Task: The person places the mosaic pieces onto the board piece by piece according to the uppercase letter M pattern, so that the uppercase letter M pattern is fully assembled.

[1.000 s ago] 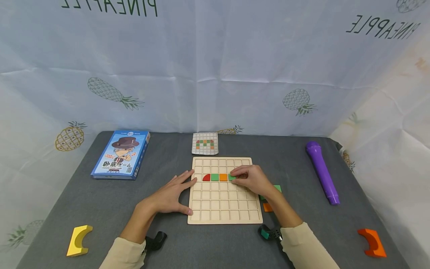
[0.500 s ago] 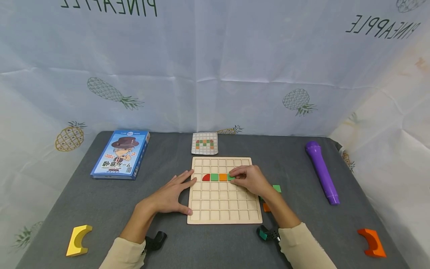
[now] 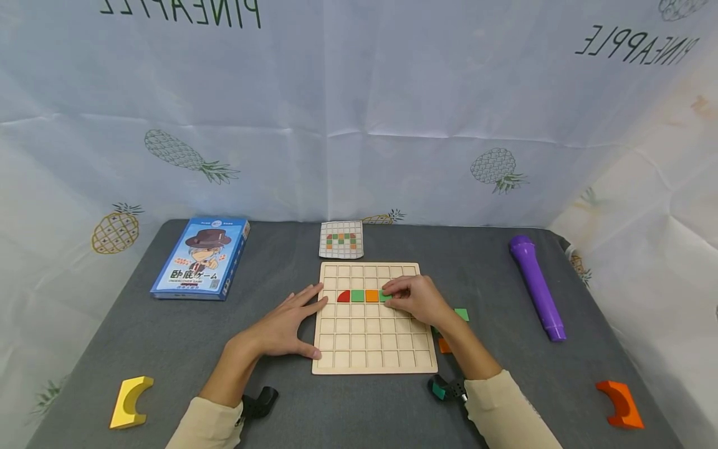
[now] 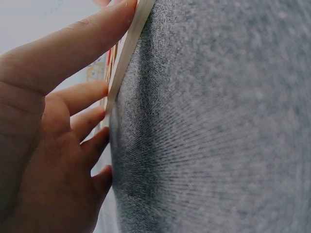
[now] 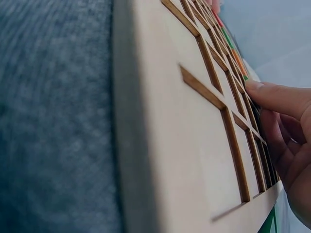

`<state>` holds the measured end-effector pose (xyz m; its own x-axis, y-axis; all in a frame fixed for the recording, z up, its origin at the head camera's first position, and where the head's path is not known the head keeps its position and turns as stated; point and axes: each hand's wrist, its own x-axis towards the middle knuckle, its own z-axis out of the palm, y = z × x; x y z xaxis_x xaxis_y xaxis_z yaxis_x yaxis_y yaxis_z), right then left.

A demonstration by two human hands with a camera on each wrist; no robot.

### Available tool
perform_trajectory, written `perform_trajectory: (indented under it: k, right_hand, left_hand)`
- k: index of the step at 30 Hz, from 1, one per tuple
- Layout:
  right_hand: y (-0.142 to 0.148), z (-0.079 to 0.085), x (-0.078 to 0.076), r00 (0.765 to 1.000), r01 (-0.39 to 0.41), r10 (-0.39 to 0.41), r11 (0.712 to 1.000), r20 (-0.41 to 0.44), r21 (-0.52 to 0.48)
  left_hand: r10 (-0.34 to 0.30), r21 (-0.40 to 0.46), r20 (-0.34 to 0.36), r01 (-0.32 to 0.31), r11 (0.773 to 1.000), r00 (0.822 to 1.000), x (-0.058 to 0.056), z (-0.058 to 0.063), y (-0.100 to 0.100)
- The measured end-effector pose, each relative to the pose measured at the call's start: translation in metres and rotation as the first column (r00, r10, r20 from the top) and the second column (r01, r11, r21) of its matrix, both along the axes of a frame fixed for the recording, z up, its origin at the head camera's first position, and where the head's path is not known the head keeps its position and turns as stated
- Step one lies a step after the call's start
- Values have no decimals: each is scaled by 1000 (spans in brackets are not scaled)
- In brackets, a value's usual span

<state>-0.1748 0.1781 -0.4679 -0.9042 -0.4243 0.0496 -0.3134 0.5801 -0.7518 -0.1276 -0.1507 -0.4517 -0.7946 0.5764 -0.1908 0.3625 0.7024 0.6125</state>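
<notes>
A wooden grid board [image 3: 373, 343] lies on the dark table. Along one of its upper rows sit a red quarter-round tile [image 3: 344, 297], a green square tile [image 3: 357, 296] and an orange square tile [image 3: 372, 296]. To the right of the orange one, my right hand [image 3: 421, 298] pinches another green square tile [image 3: 384, 296] at its cell, fingers covering most of it. The right wrist view has the thumb [image 5: 265, 93] at that tile's edge. My left hand [image 3: 283, 327] is spread, thumb and fingertips touching the board's left edge.
Loose green [image 3: 462, 314] and orange [image 3: 445, 345] tiles lie right of the board, partly behind my right forearm. A pattern card [image 3: 342, 249] lies beyond it. Around are a blue box [image 3: 202, 259], a purple microphone [image 3: 537, 288], and yellow [image 3: 129, 402] and orange [image 3: 621, 405] arched blocks.
My right hand has shifted very slightly left at the green tile between the first frame and now. The left hand and the board stay practically in place.
</notes>
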Motion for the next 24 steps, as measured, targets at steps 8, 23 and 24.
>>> perform_trajectory:
  k: [8,23,24]
  right_hand:
    - [0,0,-1,1000,0,0,1000,4,8]
    - [0,1,-2,1000,-5,5,1000,21,10]
    - [0,1,-2,1000,-9,9,1000,22,9]
  left_hand:
    - [10,-2,3,-10,1000,1000,0,0,1]
    - [13,-11,2,-13,1000,1000,0,0,1]
    - [13,-12,3,-13,1000,1000,0,0,1]
